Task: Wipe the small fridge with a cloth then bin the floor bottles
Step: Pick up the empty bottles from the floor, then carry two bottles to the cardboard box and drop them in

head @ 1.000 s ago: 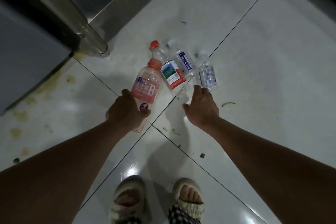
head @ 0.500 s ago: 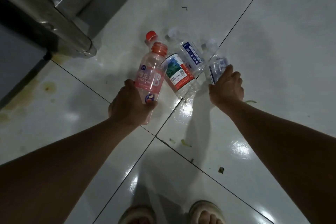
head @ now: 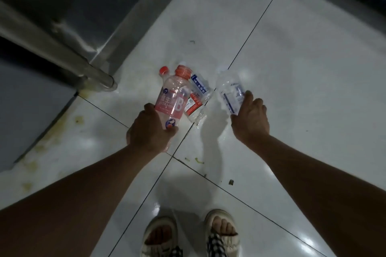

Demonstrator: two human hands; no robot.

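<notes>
– What are the hands holding?
– The left hand (head: pixel 149 131) grips the pink bottle (head: pixel 172 99). The right hand (head: pixel 249 121) grips a clear bottle (head: pixel 230 95).
– What's around?
– Two bottles (head: pixel 196 100) lie between them on the floor (head: pixel 292 69). A metal leg (head: pixel 98 78) stands at nine o'clock.

Both arms reach down and forward, the left hand (head: pixel 150 129) and right hand (head: pixel 250 120) each curled in a grip.

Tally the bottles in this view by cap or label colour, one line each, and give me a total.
Pink vitamin bottle with orange cap, gripped by the left hand: 1
Clear bottle with red label and red cap, on the floor: 1
Clear bottles with blue labels: 2, one on the floor, one crumpled in the right hand
Total: 4 bottles
</notes>
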